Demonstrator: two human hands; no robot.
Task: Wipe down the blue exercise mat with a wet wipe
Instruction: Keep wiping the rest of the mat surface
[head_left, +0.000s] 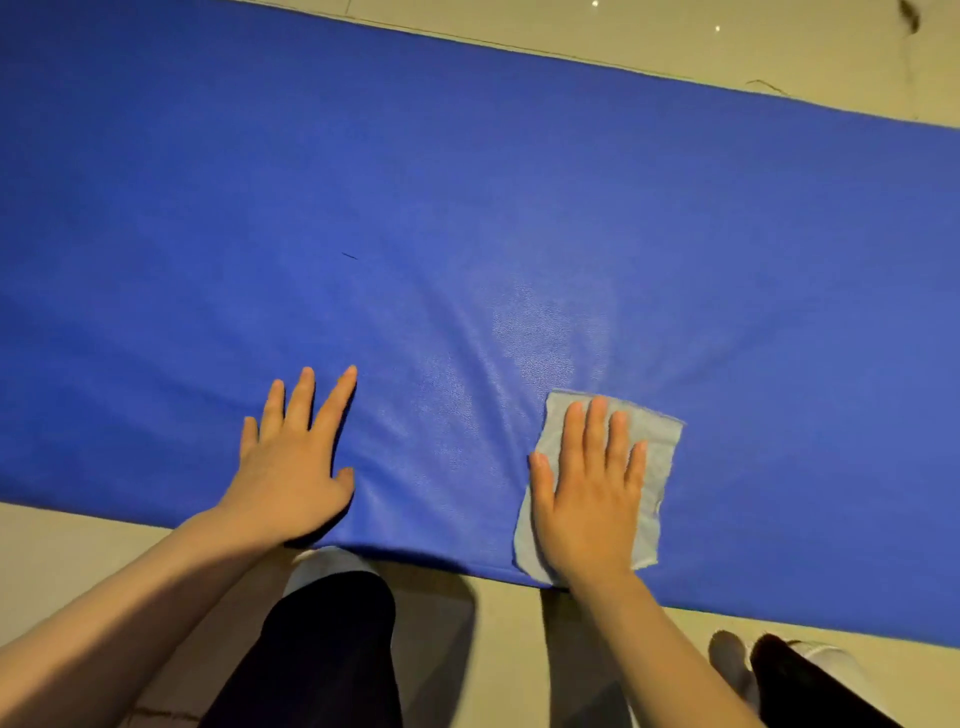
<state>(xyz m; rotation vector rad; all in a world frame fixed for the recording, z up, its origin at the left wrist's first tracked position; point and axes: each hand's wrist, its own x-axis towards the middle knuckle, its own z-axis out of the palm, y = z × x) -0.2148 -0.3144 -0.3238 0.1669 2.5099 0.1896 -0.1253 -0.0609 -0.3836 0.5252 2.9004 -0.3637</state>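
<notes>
Right hand (589, 488) flat on wipe (657, 467); left hand (293, 467) flat on mat (467, 182).

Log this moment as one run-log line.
step: wiping | right hand: flat on wet wipe, near edge of blue exercise mat | left hand: braces mat

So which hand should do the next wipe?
The right hand: it already lies flat on the wet wipe. The left hand rests bare on the blue mat.

My dark trouser legs (332, 649) show at the bottom edge. Under them lies the beige tiled floor (62, 561). White shoes (826, 662) peek out lower right.
</notes>
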